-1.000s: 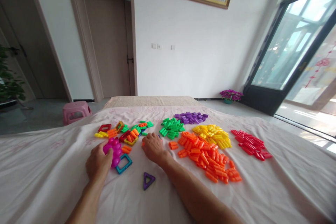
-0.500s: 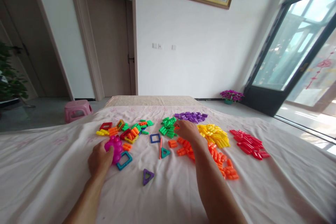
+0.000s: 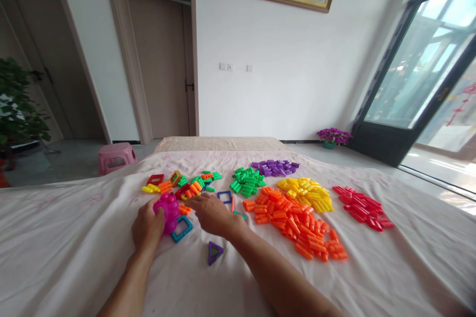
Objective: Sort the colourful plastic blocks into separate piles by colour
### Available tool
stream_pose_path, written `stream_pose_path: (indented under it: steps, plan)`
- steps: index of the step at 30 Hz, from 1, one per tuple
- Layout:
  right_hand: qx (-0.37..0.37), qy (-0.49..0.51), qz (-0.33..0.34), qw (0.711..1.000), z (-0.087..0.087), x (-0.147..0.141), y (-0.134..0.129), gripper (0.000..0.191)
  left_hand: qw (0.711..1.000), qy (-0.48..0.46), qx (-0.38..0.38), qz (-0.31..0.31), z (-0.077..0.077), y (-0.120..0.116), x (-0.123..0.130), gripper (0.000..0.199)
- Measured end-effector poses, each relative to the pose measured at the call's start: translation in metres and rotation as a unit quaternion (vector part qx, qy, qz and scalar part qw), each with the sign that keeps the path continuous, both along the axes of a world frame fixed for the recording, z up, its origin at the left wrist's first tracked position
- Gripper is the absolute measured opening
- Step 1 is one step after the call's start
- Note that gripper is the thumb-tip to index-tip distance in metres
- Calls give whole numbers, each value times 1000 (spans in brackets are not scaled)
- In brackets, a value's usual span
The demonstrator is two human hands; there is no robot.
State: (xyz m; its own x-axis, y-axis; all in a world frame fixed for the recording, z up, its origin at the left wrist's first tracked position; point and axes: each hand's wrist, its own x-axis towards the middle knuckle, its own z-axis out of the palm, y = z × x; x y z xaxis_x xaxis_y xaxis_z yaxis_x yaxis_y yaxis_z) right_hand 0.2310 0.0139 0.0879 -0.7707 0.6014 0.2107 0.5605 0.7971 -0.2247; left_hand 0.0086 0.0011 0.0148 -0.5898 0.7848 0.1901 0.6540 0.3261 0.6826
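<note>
My left hand (image 3: pixel 147 225) is wrapped round a magenta bumpy toy shaped like a bunch of balls (image 3: pixel 170 213). Beside that toy lies a teal square frame (image 3: pixel 182 229). My right hand (image 3: pixel 211 213) reaches left, its fingers stretched out at the near edge of a mixed heap of toy pieces, with nothing visible in them. Next to its fingertips lie an orange connector block (image 3: pixel 185 209) and more orange blocks (image 3: pixel 193 189). A blue square frame (image 3: pixel 224 197) lies just beyond the hand. My right hand partly hides a teal triangle (image 3: pixel 240 215) and a thin red stick (image 3: pixel 233 204).
Sorted piles lie on the pale cloth (image 3: pixel 122 237): green (image 3: pixel 247 181), purple (image 3: pixel 275 167), yellow (image 3: pixel 307 193), orange (image 3: pixel 297 225) and red (image 3: pixel 360 206). A purple triangle (image 3: pixel 214 253) lies nearer me. A pink stool (image 3: pixel 117 158) stands beyond the cloth.
My right hand has moved left from the green and orange piles to the mixed heap. The orange piece near its fingertips is no longer there. My left hand keeps hold of the magenta toy.
</note>
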Motion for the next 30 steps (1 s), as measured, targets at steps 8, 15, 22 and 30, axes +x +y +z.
stream_pose_path:
  steps: [8, 15, 22, 30]
  plan:
    - [39, -52, 1, 998, -25, -30, 5, 39, 1000, -1, 8, 6, 0, 1, -1, 52]
    - [-12, -80, -83, 993, -24, -18, -6, 32, 1000, 1, -1, 11, 0, 0, 0, 52]
    - [-40, -74, -171, 982, 13, 33, -1, 38, 1000, 6, -17, -2, 0, 0, -2, 55]
    - [-56, -123, -343, 929, 68, 126, 14, 41, 1000, 3, -3, -1, 1, 0, 0, 53]
